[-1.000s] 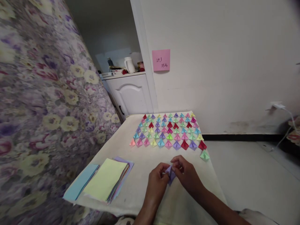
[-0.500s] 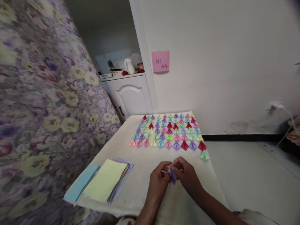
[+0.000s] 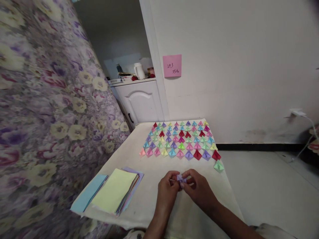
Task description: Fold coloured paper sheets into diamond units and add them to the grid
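Observation:
Between my two hands, above the near part of the table, is a small piece of folded purple paper (image 3: 181,179). My left hand (image 3: 168,185) pinches its left side with thumb and fingertips. On the other side, my right hand (image 3: 196,186) grips it between thumb and index finger. The fingers cover much of the paper, so its full shape is hidden. Beyond the hands lie rows of small folded paper pieces (image 3: 181,145) in many colours. A single light green folded piece (image 3: 218,166) sits at the right edge, in front of the rows.
A stack of coloured paper sheets (image 3: 114,190), yellow on top, lies at the table's left beside blue sheets (image 3: 89,193). The cream tablecloth (image 3: 149,169) ends near a floral curtain (image 3: 57,132). A white cabinet (image 3: 143,103) and a wall with a pink note (image 3: 172,65) stand behind.
The purple paper has turned in my fingers: its point hung downward before, and now it lies more level and higher between them. The view has shifted slightly.

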Available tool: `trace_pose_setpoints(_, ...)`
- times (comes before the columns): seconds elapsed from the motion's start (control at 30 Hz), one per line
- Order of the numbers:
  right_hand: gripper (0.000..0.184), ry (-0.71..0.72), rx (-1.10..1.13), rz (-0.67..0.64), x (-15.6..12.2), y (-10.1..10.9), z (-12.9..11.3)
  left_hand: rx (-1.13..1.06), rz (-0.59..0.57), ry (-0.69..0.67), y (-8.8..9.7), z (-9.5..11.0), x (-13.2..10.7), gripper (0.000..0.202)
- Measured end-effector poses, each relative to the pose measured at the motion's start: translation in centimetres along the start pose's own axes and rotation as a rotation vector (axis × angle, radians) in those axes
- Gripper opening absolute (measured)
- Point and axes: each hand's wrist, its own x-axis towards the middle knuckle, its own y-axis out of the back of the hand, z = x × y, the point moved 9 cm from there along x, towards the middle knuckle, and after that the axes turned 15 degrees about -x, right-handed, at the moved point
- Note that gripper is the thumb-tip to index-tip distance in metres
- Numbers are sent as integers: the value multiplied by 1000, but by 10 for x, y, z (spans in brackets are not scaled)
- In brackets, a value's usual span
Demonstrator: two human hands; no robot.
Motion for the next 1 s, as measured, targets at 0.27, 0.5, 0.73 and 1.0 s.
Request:
trace_pose_setpoints(0.27, 18, -7, -55, -15, 0, -3, 7, 41, -21, -22, -2, -1, -1, 30)
trace_pose_setpoints(0.5, 18, -12, -171, 2, 1, -4, 10, 134, -43, -38, -5, -1, -3, 22)
trace_pose_setpoints(0.73, 10, -11, -146, -24, 2, -1, 10, 13, -74, 32, -8, -3, -1, 15)
trace_pose_setpoints(1.0, 14, 81, -283, 58, 4, 7, 7, 49, -87, 16, -12, -2, -2, 13)
